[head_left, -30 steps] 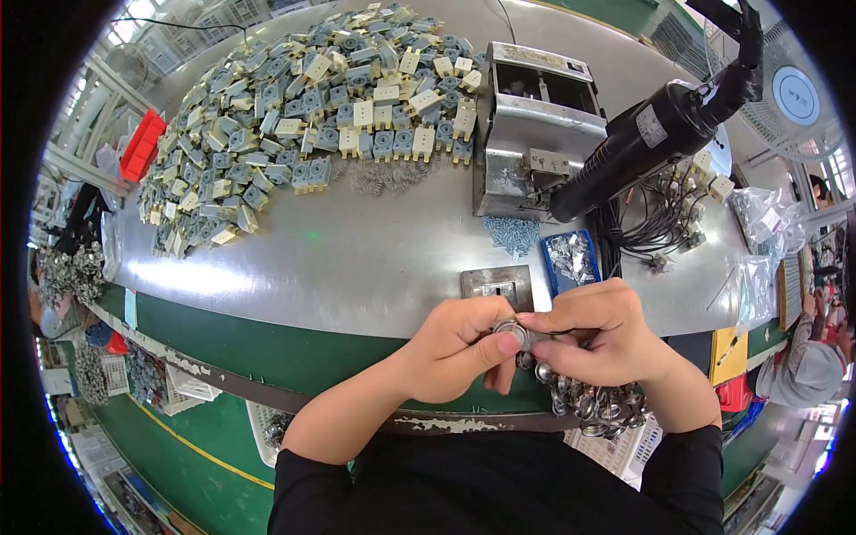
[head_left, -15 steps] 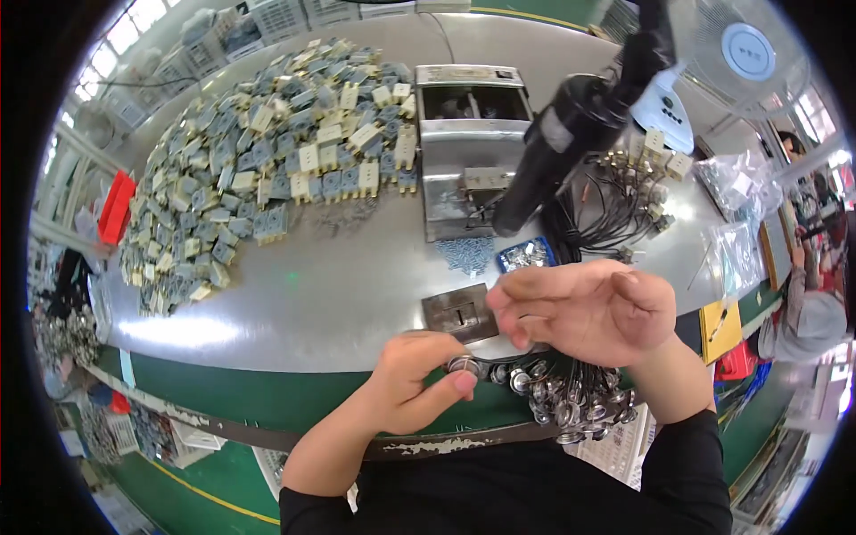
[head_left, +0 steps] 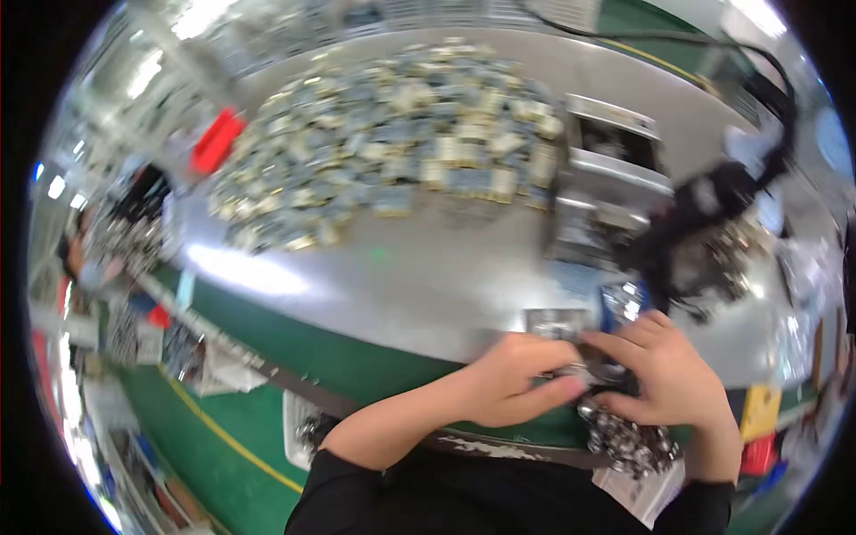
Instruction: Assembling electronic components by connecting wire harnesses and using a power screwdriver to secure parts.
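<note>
My left hand, closed in a pinch, grips a shiny round metal part at the table's front edge. Close on its right is my right hand, with thumb and index finger apart around dark cords; whether it touches them is blurred. Beneath the right hand, a bunch of round metal cord ends hangs over the edge. A small metal block lies just beyond my left hand, partly covered by it.
A large heap of grey and cream plug-like blocks covers the back left. A metal box fixture, a dark tool on an arm and a blue tray of small metal pieces stand at right. A red bin is far left.
The view has swung left, so the table things sit further right. My right hand has turned from palm up and come down beside my left hand, which still grips the round part.
</note>
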{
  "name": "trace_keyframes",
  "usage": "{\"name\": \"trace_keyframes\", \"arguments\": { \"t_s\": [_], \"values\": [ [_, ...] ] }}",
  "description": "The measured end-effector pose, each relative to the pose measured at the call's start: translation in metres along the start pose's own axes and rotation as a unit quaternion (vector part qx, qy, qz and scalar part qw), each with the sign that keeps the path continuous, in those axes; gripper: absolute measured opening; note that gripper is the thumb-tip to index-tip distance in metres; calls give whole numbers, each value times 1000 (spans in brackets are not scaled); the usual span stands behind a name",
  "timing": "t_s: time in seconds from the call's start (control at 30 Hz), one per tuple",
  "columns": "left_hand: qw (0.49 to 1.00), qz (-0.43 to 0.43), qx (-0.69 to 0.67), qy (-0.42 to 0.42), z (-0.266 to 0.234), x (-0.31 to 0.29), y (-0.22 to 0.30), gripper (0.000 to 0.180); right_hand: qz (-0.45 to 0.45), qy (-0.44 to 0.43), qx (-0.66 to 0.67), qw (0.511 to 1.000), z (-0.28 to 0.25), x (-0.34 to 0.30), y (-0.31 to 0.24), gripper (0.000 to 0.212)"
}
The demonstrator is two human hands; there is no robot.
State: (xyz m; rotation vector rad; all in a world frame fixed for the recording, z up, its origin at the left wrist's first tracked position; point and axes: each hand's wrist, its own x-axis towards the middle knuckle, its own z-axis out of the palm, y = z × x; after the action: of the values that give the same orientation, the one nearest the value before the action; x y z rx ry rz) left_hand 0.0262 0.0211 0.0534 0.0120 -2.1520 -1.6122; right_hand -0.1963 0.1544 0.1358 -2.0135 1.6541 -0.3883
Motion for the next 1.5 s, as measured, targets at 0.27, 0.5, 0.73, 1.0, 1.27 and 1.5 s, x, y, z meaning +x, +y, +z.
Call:
{"name": "trace_keyframes", "arguments": {
  "t_s": [0.27,0.5,0.73,1.0,1.27,1.5],
  "values": [
    [761,-69,547,341,-104,-33,-25,28,128,136,-163,969,33,-11,47,39],
    [622,-246,647,366,-193,-109,-50,33,120,94,-126,980,34,-8,61,21],
    [680,-258,595,342,-181,-121,-54,36,138,103,-129,977,37,-5,61,15],
    [848,-167,438,248,-141,-118,-37,35,116,66,-159,978,37,-4,59,15],
    [913,-130,-251,293,-85,-80,-27,35,98,173,-30,979,27,-7,49,12],
    [984,-42,-42,166,-37,-30,6,46,74,180,-43,980,30,-3,51,14]
  ]
}}
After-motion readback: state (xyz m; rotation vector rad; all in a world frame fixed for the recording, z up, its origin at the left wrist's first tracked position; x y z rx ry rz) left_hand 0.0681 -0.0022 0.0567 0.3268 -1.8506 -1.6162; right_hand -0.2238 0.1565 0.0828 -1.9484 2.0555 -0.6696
